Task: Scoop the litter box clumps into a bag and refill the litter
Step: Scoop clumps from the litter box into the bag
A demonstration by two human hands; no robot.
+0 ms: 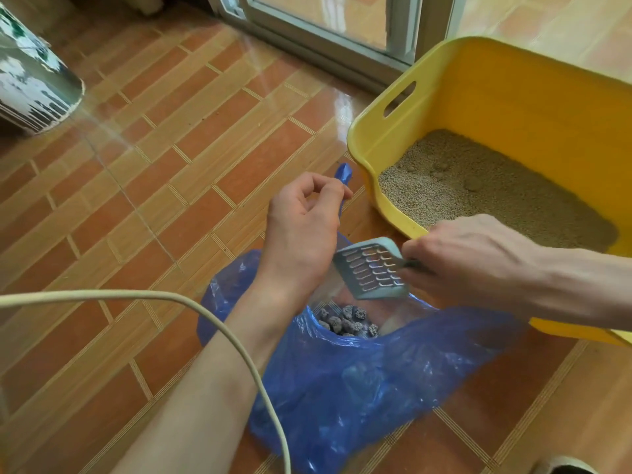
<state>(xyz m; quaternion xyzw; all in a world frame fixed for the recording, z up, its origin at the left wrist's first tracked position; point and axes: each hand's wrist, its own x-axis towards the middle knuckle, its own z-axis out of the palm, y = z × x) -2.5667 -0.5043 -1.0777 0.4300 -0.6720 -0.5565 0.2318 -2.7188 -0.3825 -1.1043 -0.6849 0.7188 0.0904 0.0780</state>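
Scooping looks well advanced: dark clumps [349,323] lie in the blue bag [359,381] on the floor, just beside the near edge of the yellow box [427,107]. The right hand [475,254] grips the slotted scoop [371,271], empty, over the bag's mouth; the left hand [301,220] pinches a bag handle, holding it open. A few lumps seem left in the litter [478,186]; refilling appears still to come. Glossy brick-pattern tiles [191,138] run to a sliding door [328,25].

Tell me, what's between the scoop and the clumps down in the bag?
Nothing solid: the head view shows the empty scoop hanging over the bag's open mouth, with only air above the clumps.
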